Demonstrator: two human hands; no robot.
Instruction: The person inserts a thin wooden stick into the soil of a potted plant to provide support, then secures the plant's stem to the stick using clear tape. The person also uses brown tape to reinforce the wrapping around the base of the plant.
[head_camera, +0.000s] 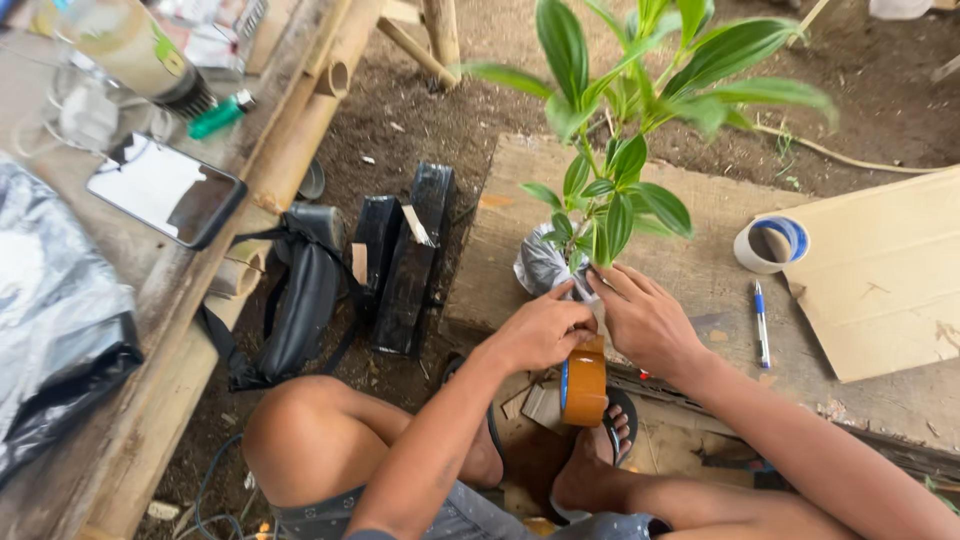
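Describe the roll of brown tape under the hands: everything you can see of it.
The roll of brown tape is a thick ring of glossy amber-brown packing tape with a blue inner core edge showing on its left side. It hangs on edge just below the hands, its strip running up from the top. The left hand and right hand meet right above it, at the silver-wrapped base of the plant. It is off the wooden board, above a sandalled foot.

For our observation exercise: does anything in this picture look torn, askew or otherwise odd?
Yes: the cardboard sheet at right has a ragged, scuffed edge near the pen. The roll of brown tape hangs off the plank under both hands.
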